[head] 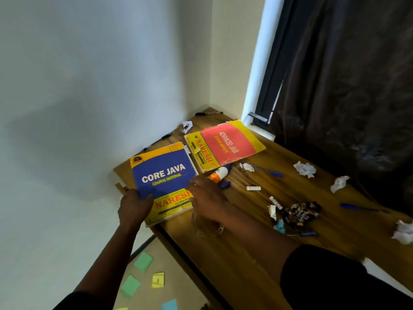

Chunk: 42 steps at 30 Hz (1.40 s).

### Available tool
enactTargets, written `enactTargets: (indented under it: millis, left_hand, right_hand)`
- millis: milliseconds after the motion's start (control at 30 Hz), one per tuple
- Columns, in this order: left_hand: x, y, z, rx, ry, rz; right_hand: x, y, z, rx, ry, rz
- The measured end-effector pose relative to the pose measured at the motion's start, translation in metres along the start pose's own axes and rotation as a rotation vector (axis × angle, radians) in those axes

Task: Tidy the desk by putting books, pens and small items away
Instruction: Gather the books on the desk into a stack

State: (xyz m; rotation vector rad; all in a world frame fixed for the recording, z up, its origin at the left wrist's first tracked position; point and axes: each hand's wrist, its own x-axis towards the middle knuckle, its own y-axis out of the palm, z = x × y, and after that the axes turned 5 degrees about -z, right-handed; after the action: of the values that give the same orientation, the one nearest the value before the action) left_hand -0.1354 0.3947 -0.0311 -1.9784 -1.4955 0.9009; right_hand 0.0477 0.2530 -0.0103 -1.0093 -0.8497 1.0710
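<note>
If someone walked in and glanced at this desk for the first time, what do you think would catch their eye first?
Most likely the two bright books at the desk's far left corner: the blue Core Java book, which the left hand and right hand are both touching, and the red Advanced Java book lying just behind it. After that, the crumpled paper balls scattered toward the right, and the coloured sticky notes on the floor below the desk's edge.

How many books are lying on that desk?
2. The blue Core Java book lies at the desk's near left corner, under both hands. The red Advanced Java book lies just beyond it, toward the window. No others show.
</note>
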Motion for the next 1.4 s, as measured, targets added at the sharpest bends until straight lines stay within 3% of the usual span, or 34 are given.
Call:
enactTargets:
  millis: [133,433,600,733,967,1100,1200,1400]
  left_hand:
    - [0.012,-0.006,0.001,-0.089,-0.063,0.014]
    - [0.031,0.002,-0.006,-0.299,-0.104,0.096]
    - [0.030,0.007,-0.009,-0.567,-0.086,0.232]
    - [0.033,-0.001,-0.012,-0.642,-0.069,0.118]
    - [0.039,-0.029,-0.038,-0.630,0.190,0.030]
    - [0.036,-0.047,-0.050,-0.611,0.351,0.043]
    - [0.040,-0.056,-0.056,-0.690,0.363,0.110]
    - [0.062,-0.050,-0.069,-0.847,0.235,0.394]
  right_hand:
    - [0.018,0.005,-0.008,-0.109,-0.034,0.069]
    - [0.027,0.010,-0.020,-0.137,-0.010,-0.040]
    - [0.028,0.009,-0.029,-0.167,0.031,-0.027]
    - [0.030,0.009,-0.036,-0.145,0.054,-0.044]
    - [0.039,0.016,-0.036,-0.026,0.132,-0.097]
    - [0.050,0.018,-0.032,0.235,0.337,-0.155]
    - [0.063,0.007,-0.027,0.560,0.575,-0.112]
    - [0.073,-0.017,-0.033,1.553,0.771,-0.029]
